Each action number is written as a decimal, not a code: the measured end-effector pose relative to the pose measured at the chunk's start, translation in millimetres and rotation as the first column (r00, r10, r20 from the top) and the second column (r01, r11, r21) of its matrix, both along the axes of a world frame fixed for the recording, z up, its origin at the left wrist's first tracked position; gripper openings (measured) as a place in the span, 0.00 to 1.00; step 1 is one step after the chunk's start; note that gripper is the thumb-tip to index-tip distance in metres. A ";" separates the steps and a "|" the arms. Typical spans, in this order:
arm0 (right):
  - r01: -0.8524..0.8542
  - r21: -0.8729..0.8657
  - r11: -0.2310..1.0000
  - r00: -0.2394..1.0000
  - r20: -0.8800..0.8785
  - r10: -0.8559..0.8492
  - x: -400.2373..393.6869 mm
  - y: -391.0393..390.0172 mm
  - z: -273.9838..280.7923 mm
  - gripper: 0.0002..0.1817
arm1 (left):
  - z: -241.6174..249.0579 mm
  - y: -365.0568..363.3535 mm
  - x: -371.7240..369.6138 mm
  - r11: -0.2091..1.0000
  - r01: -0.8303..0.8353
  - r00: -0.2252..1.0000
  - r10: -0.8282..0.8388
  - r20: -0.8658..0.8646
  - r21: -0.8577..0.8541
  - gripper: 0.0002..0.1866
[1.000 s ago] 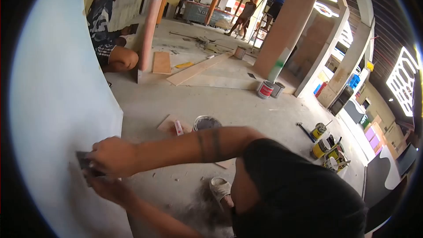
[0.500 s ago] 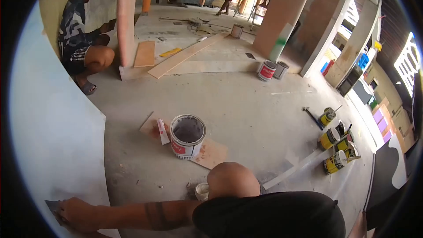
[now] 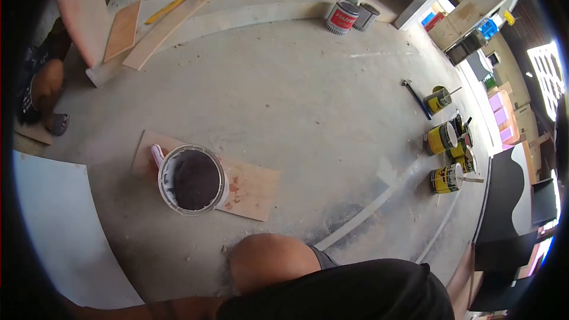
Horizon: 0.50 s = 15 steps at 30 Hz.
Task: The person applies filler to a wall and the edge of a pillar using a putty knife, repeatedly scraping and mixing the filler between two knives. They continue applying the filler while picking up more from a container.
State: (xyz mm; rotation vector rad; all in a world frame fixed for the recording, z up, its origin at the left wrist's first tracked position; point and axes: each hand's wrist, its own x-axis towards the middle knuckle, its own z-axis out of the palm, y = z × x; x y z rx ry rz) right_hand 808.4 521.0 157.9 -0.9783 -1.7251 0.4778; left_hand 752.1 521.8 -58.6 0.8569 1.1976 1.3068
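Observation:
My right forearm, seemingly, reaches left along the bottom edge. My right hand (image 3: pixel 80 310) lies at the dark lower-left rim, its fingers cut off, so what they hold is hidden. It is nearest the lower edge of a large white panel (image 3: pixel 56 207). Out on the floor stands an open paint can (image 3: pixel 166 197) with dark grey inside its walls. Under and beside the can lie stained tan boards (image 3: pixel 255 192); a white-and-red tube (image 3: pixel 157 155) leans by its left side. My left hand is out of view.
My bent knee (image 3: pixel 275 261) is at bottom centre. Several yellow-black cans (image 3: pixel 440 139) and a hammer (image 3: pixel 419 102) are on the right. A red-labelled can (image 3: pixel 342 18) stands by the step, where a long plank (image 3: pixel 178 21) rests. A person's leg (image 3: pixel 47 86) shows at left.
My view has tilted down and shifted, so the paint can appears lower and further left. My right hand, earlier seen holding a dark flat scraper against the white panel, has slipped to the rim.

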 end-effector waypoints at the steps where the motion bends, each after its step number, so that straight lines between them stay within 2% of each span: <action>1: 0.133 -0.047 0.990 0.991 0.036 -0.132 -14.0 6.0 -0.7 0.16 | -0.6 -0.1 4.2 1.000 -0.001 1.000 0.001 -0.011 -0.009 0.26; 3: 0.090 -0.039 0.995 0.996 0.007 -0.090 -10.9 24.9 -3.9 0.16 | -0.2 -0.6 8.8 1.000 -0.003 1.000 0.002 -0.020 -0.024 0.26; 5: 0.070 0.051 0.996 0.996 -0.061 -0.067 -2.7 33.1 -4.4 0.15 | 0.9 2.5 15.3 1.000 0.013 0.999 -0.014 -0.031 -0.023 0.26; 7: 0.023 0.194 0.981 0.991 -0.131 0.003 40.5 9.0 -14.8 0.15 | 0.4 2.0 16.6 0.999 0.015 1.000 -0.015 -0.027 -0.031 0.26; 10: 0.260 0.121 0.958 0.943 -0.244 -0.225 -40.4 35.7 -33.2 0.15 | -1.4 1.9 22.3 0.999 0.021 1.000 -0.022 -0.003 -0.024 0.26; 15: 0.491 0.319 0.811 0.861 -0.321 -0.395 -7.5 13.1 -34.3 0.16 | -2.7 6.1 34.7 0.996 0.090 0.996 -0.090 0.003 -0.022 0.26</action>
